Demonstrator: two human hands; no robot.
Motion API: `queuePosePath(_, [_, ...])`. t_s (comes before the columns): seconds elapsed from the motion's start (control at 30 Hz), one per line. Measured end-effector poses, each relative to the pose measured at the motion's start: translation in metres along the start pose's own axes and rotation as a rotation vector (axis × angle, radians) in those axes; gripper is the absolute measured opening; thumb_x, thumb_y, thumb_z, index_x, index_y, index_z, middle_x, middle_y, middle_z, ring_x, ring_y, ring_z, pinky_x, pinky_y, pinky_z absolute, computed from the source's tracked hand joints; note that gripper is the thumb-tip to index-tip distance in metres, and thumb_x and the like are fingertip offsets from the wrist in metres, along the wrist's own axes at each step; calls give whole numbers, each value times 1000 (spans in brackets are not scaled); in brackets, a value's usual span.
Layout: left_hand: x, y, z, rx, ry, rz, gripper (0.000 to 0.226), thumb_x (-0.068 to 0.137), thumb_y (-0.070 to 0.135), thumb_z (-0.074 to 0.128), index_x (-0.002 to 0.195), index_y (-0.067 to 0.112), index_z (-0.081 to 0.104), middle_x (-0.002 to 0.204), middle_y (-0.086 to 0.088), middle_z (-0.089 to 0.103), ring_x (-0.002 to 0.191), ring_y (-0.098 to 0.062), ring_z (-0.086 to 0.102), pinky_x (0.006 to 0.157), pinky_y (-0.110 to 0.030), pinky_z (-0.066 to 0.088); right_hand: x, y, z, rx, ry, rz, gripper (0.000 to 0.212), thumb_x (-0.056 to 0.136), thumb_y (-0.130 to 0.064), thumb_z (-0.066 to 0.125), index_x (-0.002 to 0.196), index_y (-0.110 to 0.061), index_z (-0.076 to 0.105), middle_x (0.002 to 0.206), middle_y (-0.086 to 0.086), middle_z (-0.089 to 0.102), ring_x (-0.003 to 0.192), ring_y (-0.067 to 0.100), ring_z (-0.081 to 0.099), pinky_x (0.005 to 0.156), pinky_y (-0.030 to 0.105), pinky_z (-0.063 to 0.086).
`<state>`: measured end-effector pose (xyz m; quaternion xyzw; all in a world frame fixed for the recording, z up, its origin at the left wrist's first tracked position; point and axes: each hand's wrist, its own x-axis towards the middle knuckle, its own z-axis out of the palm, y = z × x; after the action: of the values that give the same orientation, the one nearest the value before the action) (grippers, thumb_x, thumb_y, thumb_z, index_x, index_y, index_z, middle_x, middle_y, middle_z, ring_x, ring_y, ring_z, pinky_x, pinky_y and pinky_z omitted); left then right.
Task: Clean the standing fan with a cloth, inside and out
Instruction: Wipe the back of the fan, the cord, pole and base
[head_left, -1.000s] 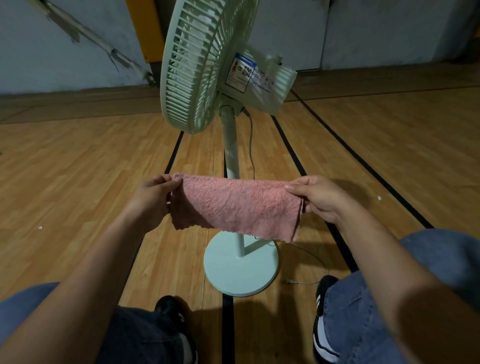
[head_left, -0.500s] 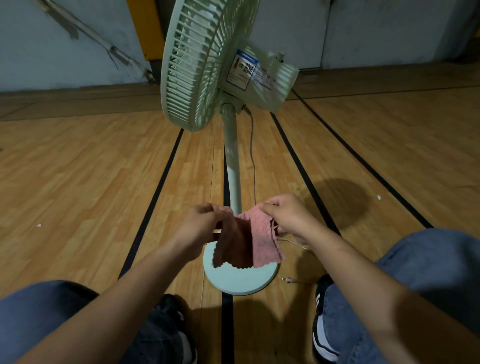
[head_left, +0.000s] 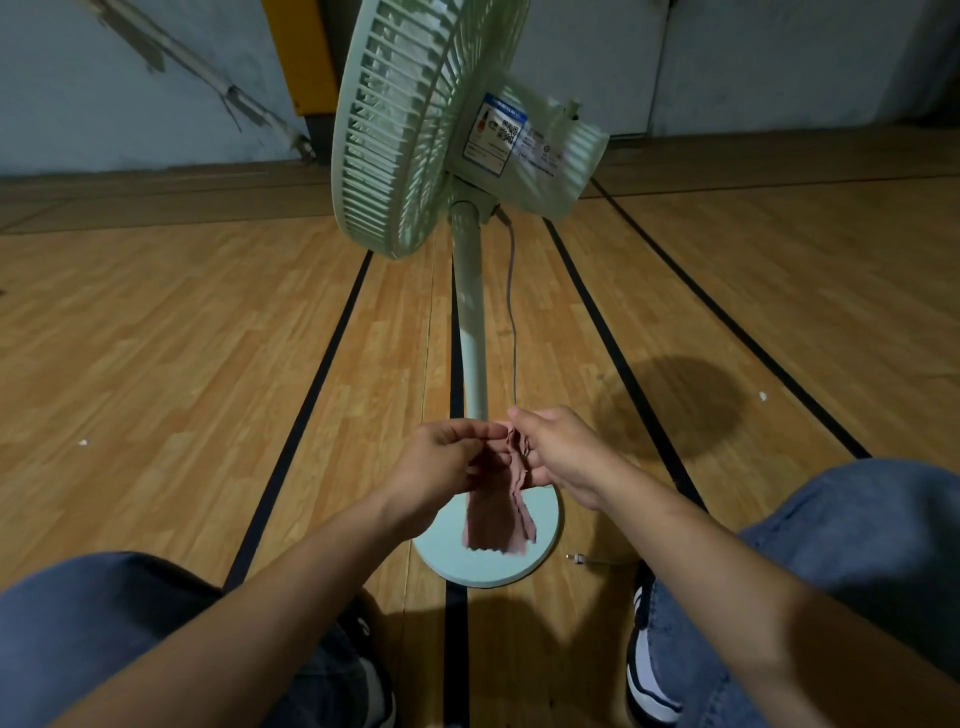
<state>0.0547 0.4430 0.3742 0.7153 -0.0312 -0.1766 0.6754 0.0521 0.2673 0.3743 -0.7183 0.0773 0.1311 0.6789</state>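
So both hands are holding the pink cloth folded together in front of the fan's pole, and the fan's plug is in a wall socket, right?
Not the plug. The head view shows the plug lying loose on the floor beside the fan's base. The rest holds: left hand and right hand hold the folded pink cloth before the pole.

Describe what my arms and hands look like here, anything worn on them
Both forearms are bare, with no sleeves in view. The left hand and right hand wear no gloves, and no rings, watch or bracelet show. Below them are blue jeans and dark sneakers with white soles.
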Motion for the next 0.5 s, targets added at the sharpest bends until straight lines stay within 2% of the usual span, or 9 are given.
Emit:
queuePosePath(0.07, [-1,3,-1,-111,-33,-32,44,109,-15,32,130,-7,69,118,-27,77,104,-29,75,95,-39,63,0,0,-4,56,-43,-4,36,111,-34,52,121,-5,71,109,20,79,106,35,77,100,54,59])
queuePosePath(0.13, [-1,5,-2,-205,-75,-39,43,109,-16,31,135,-8,64,128,-31,73,114,-36,73,101,-41,61,-1,-1,-8,39,-81,-28,31,107,-29,62,123,-4,72,110,16,80,106,33,77,103,55,57])
queuePosePath(0.2, [-1,7,-4,-292,-96,-52,38,109,-16,34,137,-6,58,128,-33,72,114,-39,73,98,-40,63,0,0,-11,-4,-91,-45,25,105,-19,65,124,-5,72,112,14,80,108,31,77,105,55,56])
queuePosePath(0.27, [2,9,-8,-341,-69,-64,39,107,-19,33,136,-5,54,120,-27,73,104,-37,76,92,-40,65,2,-2,-13,-23,-78,-38,20,106,-12,60,122,-8,72,109,12,81,105,29,78,105,55,56])
queuePosePath(0.33, [5,10,-15,-179,-5,-32,41,105,-20,34,134,-2,55,114,-20,69,99,-32,74,88,-39,65,1,-8,-17,-75,-90,-32,19,108,-11,57,116,-10,73,100,11,82,98,28,79,100,50,60])
queuePosePath(0.4, [5,11,-23,207,49,77,37,106,-12,47,133,10,60,119,-10,68,109,-25,70,84,-27,62,-2,-15,-23,-205,-150,-43,19,107,-17,58,113,-14,76,93,8,81,88,23,78,86,41,59])
queuePosePath(0.43, [6,12,-27,351,27,135,39,105,-7,56,134,17,62,124,-5,66,115,-20,66,86,-23,59,-3,-18,-27,-270,-188,-51,19,107,-20,59,113,-16,78,94,8,81,87,21,76,83,38,57])
queuePosePath(0.5, [7,17,-34,440,-145,150,48,102,1,67,142,26,61,134,1,62,124,-12,60,100,-24,54,-6,-23,-32,-342,-256,-61,20,106,-22,60,112,-20,79,101,10,80,93,20,76,83,36,58])
